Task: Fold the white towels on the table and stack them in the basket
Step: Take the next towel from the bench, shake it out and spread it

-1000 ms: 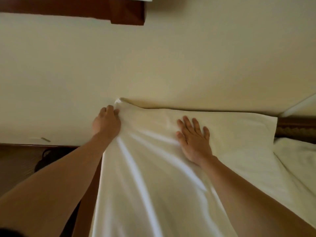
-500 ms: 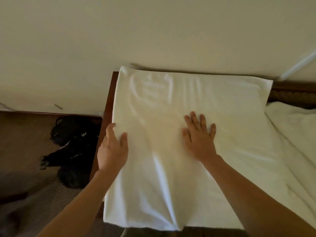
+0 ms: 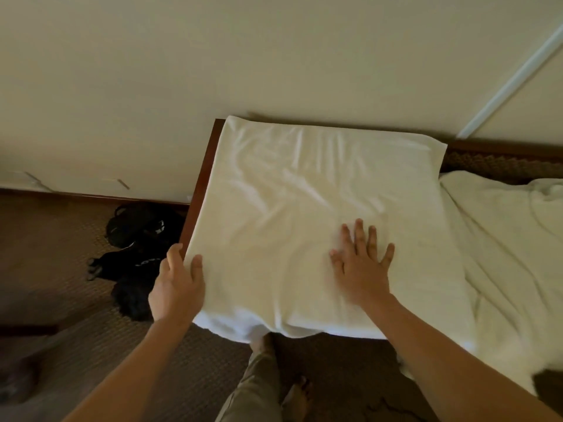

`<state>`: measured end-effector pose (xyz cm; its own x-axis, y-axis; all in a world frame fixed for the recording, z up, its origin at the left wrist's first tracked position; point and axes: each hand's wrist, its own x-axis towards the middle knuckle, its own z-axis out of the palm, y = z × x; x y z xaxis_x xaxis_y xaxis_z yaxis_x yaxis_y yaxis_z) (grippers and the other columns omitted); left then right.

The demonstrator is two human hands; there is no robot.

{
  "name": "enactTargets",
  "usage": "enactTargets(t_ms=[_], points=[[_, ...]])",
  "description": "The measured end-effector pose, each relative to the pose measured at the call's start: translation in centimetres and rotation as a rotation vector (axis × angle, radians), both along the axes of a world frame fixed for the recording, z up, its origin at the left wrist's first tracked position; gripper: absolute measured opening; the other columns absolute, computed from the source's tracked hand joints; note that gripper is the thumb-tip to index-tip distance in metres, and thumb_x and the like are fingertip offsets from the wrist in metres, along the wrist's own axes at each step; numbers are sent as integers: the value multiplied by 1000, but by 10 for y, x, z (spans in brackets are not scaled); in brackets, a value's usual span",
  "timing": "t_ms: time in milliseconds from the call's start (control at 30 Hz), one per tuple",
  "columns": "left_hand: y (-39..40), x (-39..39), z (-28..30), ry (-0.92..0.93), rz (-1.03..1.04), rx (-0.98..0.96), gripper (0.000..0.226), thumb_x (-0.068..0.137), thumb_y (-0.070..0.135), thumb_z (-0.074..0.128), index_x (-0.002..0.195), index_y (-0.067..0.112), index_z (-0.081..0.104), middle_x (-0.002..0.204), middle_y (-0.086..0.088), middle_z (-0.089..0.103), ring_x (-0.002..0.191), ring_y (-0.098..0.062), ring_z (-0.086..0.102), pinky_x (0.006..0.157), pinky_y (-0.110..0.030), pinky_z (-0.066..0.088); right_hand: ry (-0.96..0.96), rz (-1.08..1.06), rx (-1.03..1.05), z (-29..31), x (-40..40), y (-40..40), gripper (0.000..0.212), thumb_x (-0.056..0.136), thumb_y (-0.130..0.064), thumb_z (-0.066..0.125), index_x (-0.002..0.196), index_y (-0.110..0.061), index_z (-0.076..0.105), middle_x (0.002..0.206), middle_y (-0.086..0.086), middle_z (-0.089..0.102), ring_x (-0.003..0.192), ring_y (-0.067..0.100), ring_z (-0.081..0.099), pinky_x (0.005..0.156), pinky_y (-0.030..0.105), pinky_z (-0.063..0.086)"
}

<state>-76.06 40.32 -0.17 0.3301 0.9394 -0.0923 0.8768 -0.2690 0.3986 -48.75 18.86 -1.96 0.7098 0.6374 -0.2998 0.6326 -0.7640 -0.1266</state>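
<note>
Head view: white rectangular cloth towel [image 3: 304, 208] lies spread flat over a dark reddish-brown wooden table [image 3: 199, 190], covering nearly all of its top; only the table's left edge shows bare beside the towel. Towel's near edge droops a little over the table's front. Shallow creases run across the towel's far half. Left hand [image 3: 176, 287] sits at the towel's near-left corner, thumb on top of the cloth, fingers reaching along the towel's left edge; whether it pinches the cloth, cannot tell. Right hand [image 3: 361, 266] lies palm-down on the towel's near-right part, fingers straight and fanned apart, pressing flat. Right of the towel, touching it, more rumpled white cloth [image 3: 511, 254]. Left of the table, on brown patterned carpet [image 3: 58, 248], a black heap of bag and straps [image 3: 137, 257]. Cream wall [image 3: 243, 56] behind the table.
</note>
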Motion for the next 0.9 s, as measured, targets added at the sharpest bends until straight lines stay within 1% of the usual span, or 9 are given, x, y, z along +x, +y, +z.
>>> enactTargets(t_ms=[133,267,333,400,467,533,633,767,900], points=[[-33,-36,-4,-10,-115,25,43,104,44,43,140,22,37,121,-16,62,84,-41,67,64,-48,55,2,234,74,-11,-60,-17,69,101,-63,11,164,-34,3,172,-5,-7,158,26,-4,119,68,1],[-16,-48,-11,-14,-53,44,38,107,33,40,141,15,41,122,-23,59,89,-47,64,64,-47,47,-18,200,15,-14,-51,-33,66,101,-63,2,162,-39,-8,168,-12,-19,157,23,-13,120,68,-1],[-26,-44,-12,4,76,93,36,105,21,48,140,13,42,128,-26,53,101,-50,58,70,-54,47,-33,132,-24,-13,-45,-38,68,99,-62,-3,161,-36,-13,167,-9,-24,156,25,-18,120,68,-4],[-51,-28,-11,7,72,179,43,96,10,59,137,12,46,137,-23,47,115,-50,50,86,-63,44,-45,87,21,-9,-54,-38,70,100,-61,1,163,-31,-6,170,-3,-18,157,28,-15,119,67,-5],[-80,1,-7,-30,-179,161,46,97,17,58,140,19,45,150,-14,41,134,-41,42,107,-62,36,-12,161,105,-5,-71,-32,68,102,-59,7,164,-30,3,171,-4,-10,157,26,-12,120,65,-6],[-101,37,-11,30,-464,47,48,105,34,39,152,29,31,166,-4,21,154,-30,17,123,-56,17,22,275,124,-8,-89,-25,67,103,-60,4,164,-32,2,171,-8,-11,157,22,-15,122,63,-5],[-107,65,-27,243,-722,13,60,103,56,8,161,42,5,170,7,-15,156,-23,-17,124,-60,-5,17,284,73,-11,-94,-32,62,105,-59,5,162,-38,-9,169,-11,-20,155,20,-23,123,60,-8],[-74,33,-41,310,-591,68,66,97,69,1,157,46,-14,168,10,-23,156,-26,-17,121,-63,-8,5,83,39,-8,-52,-79,61,105,-61,6,159,-42,-16,165,-13,-29,153,19,-28,125,52,-10],[-49,-1,-42,325,-422,29,74,95,72,1,161,39,-5,171,5,-14,157,-28,-9,122,-61,-4,18,-286,7,-8,-9,-170,62,103,-60,2,159,-41,-15,167,-12,-25,156,21,-19,126,53,-5]])
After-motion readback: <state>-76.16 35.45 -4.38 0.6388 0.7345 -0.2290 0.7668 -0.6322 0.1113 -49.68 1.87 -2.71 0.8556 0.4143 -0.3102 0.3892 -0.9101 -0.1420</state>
